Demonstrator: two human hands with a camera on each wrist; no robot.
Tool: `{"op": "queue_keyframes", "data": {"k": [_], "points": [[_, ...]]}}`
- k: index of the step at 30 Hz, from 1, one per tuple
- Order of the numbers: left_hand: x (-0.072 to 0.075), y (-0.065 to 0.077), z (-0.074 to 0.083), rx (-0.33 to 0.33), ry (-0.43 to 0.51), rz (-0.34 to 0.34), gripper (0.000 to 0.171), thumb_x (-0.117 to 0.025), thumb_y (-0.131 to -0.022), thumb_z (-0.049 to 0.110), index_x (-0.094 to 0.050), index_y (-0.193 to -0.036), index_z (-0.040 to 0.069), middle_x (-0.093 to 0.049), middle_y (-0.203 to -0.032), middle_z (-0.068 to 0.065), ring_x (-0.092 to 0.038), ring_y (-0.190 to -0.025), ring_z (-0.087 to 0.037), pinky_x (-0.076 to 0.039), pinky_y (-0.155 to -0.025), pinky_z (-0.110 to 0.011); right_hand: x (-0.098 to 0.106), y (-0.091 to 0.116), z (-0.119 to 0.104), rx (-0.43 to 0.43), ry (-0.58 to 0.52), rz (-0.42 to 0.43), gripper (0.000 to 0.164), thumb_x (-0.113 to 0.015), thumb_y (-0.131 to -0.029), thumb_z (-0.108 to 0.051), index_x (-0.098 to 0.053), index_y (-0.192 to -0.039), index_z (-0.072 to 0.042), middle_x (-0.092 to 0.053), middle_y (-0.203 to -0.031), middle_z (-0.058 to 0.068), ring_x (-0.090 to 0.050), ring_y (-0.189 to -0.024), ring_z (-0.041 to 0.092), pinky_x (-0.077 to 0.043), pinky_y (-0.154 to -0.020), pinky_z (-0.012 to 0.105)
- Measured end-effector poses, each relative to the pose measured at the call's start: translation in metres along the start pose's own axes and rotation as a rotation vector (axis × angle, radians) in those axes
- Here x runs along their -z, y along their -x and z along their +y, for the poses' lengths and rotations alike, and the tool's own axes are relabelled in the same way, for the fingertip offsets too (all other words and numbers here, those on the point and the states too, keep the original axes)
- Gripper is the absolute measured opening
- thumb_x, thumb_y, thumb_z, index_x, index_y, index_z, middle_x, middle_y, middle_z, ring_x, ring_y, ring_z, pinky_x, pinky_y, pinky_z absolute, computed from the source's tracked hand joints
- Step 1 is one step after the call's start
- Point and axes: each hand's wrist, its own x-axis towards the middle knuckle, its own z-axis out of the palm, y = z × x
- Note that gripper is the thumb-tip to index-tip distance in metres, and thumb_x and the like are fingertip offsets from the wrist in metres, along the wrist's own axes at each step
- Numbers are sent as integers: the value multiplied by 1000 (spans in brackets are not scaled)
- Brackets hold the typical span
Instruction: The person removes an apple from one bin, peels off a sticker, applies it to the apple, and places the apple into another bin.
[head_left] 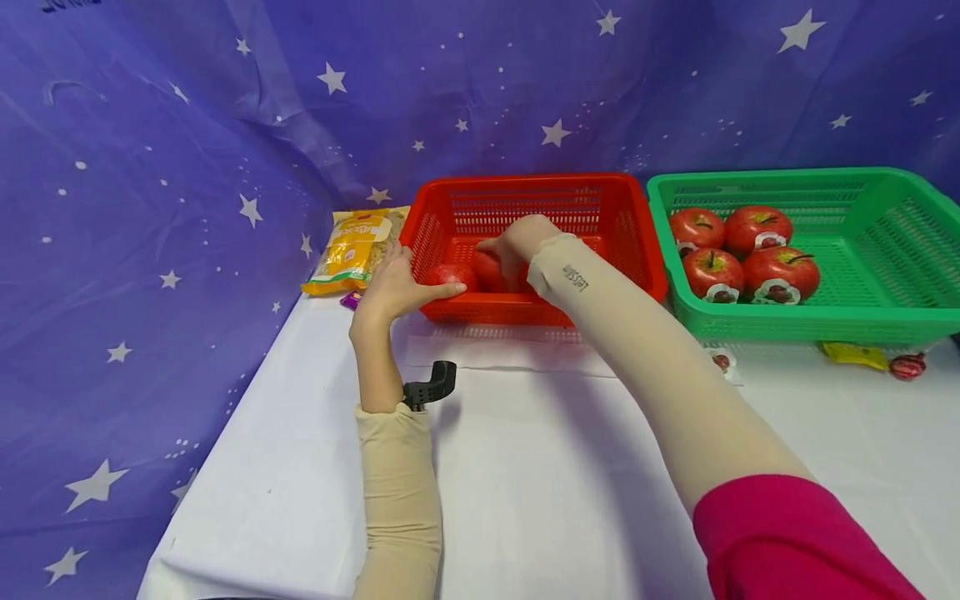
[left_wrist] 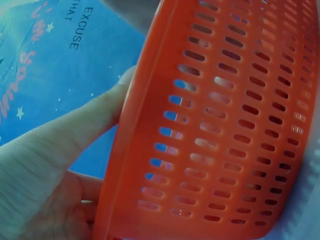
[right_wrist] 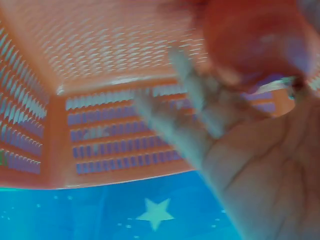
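My left hand [head_left: 393, 287] grips the front left corner of the red basket [head_left: 525, 310], thumb over the rim. In the left wrist view, the perforated basket wall [left_wrist: 220, 130] stands beside that thumb. My right hand [head_left: 517, 242] reaches down inside the basket, its fingers by a red apple [head_left: 489, 268]. Another red apple [head_left: 450, 275] sits to its left, near my left thumb. From the right wrist, the fingers look blurred, spread and fairly straight, with an apple [right_wrist: 257, 42] close against them.
A green basket [head_left: 840, 321] with several stickered apples [head_left: 780, 275] adjoins the red one on the right. A yellow food bag [head_left: 352, 250] lies left. Along the green basket's front are a yellow packet [head_left: 855, 356] and a round wrapped candy [head_left: 907, 367]. A starry purple cloth [head_left: 480, 92] hangs behind.
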Motion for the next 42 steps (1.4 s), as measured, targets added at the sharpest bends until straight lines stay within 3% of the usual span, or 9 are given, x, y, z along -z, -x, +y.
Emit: {"op": "queue_keyframes", "data": {"k": [7,11,14,18,20,26,33,39,42], "points": [[-2,0,8,-6,-8,-5,115,-70,-74,62,-15,-152,-3,-11,-161,-17,-4,-150,-32,-17,-118,-54,-10,14,12,25,122,3,77,-54,-84,-19,-21,-151,-41,-43,-122,2,-41,-103,19,-36,-69,26],[-2,0,11,-5,-2,-17,115,-69,-74,63,-14,-152,-3,-9,-161,-16,-3,-150,-32,-17,-118,-54,-14,32,22,155,225,176,69,-64,-75,-8,-48,-139,-30,-55,-102,6,-47,-86,21,-45,-67,29],[0,0,13,3,3,-22,115,-69,-75,63,-13,-152,-2,-6,-162,-16,-2,-150,-32,-15,-118,-55,-5,46,32,170,196,191,78,-75,-67,-8,-49,-139,-26,-58,-111,8,-50,-91,24,-49,-76,34],[4,1,14,7,-6,-23,114,-69,-76,62,-12,-152,-2,-5,-162,-16,-1,-150,-32,-14,-117,-56,10,69,43,203,132,153,89,-80,-73,-25,-31,-148,-29,-45,-132,13,-47,-114,30,-48,-90,45],[6,1,14,5,-8,-21,114,-68,-76,62,-13,-152,-3,-6,-162,-16,-1,-150,-33,-14,-117,-57,6,88,47,270,121,248,85,-80,-74,-29,-34,-145,-29,-46,-129,17,-50,-114,34,-49,-90,50],[5,0,11,-6,-3,-16,113,-68,-76,62,-15,-151,-3,-10,-161,-18,-5,-149,-35,-16,-117,-57,-55,149,59,403,-11,565,84,-86,-67,-35,-44,-141,-32,-51,-112,16,-60,-94,30,-54,-79,47],[2,2,3,-16,14,0,112,-68,-77,60,-15,-151,-4,-8,-161,-17,-7,-149,-36,-18,-116,-59,-140,147,57,448,-57,443,78,-86,-62,-38,-53,-133,-30,-56,-105,10,-59,-86,21,-51,-72,38],[4,10,20,2,10,-14,112,-69,-80,54,-4,-152,-3,-12,-160,-19,-15,-147,-36,-21,-116,-56,-158,139,53,372,-66,428,77,-87,-64,-36,-54,-133,-27,-59,-110,14,-59,-92,26,-52,-75,41],[1,23,42,-54,-50,-51,107,-69,-83,47,-4,-152,-2,-14,-160,-20,-15,-147,-36,-19,-118,-52,-160,138,55,370,-104,404,80,-85,-68,-38,-50,-138,-24,-60,-114,12,-60,-98,27,-52,-82,43]]}}
